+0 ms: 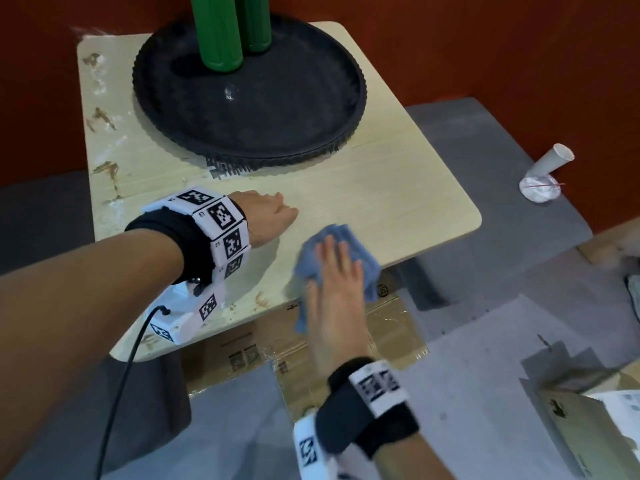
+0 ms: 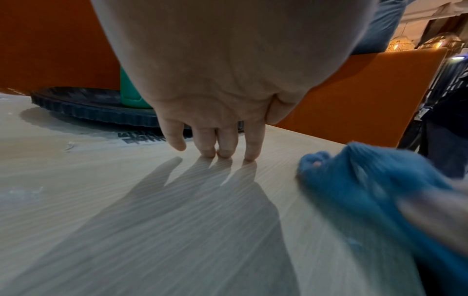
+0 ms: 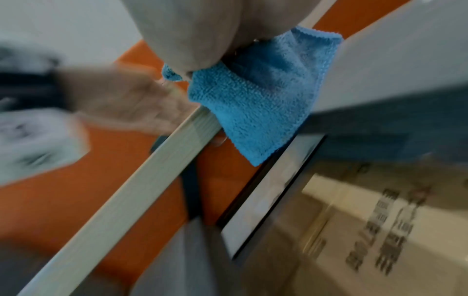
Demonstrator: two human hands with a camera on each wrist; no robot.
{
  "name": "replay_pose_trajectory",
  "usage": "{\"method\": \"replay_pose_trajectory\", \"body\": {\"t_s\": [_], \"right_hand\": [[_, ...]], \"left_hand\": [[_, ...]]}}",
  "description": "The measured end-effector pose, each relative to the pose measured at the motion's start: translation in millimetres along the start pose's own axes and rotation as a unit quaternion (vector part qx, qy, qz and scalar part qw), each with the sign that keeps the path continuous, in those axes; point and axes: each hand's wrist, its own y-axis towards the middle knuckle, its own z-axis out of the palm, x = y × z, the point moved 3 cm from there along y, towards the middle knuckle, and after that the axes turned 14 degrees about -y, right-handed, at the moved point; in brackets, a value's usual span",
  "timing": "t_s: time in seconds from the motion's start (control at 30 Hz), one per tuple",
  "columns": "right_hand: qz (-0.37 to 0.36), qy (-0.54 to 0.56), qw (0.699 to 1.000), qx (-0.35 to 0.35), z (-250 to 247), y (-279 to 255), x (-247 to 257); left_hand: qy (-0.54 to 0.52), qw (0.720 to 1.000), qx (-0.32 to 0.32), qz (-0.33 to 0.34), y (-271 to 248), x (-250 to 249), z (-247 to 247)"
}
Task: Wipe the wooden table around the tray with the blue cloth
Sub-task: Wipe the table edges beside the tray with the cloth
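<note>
A pale wooden table (image 1: 398,188) carries a round black tray (image 1: 311,133) with two green cylinders (image 1: 218,32) standing in it. My right hand (image 1: 336,261) lies flat with straight fingers on the blue cloth (image 1: 369,271) at the table's front edge, and part of the cloth (image 3: 260,100) hangs over that edge. My left hand (image 1: 277,211) sits just left of the cloth, its fingertips (image 2: 222,150) touching bare wood in front of the tray (image 2: 88,108). It holds nothing. The right wrist view is blurred.
Brown stains (image 1: 104,116) and white smears mark the table's left side, with more specks near the front edge (image 1: 259,299). A tipped paper cup (image 1: 554,161) lies on the grey surface at right. Cardboard (image 1: 311,341) lies under the table. A red wall (image 1: 485,46) stands behind.
</note>
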Motion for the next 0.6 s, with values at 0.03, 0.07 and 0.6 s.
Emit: {"method": "replay_pose_trajectory", "body": {"t_s": [0.03,0.07,0.6], "right_hand": [[-0.031,0.004,0.999,0.012,4.3,-7.3,12.3],[-0.057,0.006,0.998,0.021,5.9,-10.5,15.8],[0.032,-0.015,0.999,-0.003,-13.7,25.4,-63.2]], "left_hand": [[-0.001,1.000,0.001,-0.003,-0.4,-0.3,0.0],[-0.003,1.000,0.003,-0.007,-0.4,-1.0,0.1],[0.059,0.997,-0.041,-0.003,3.9,-18.2,-4.9]]}}
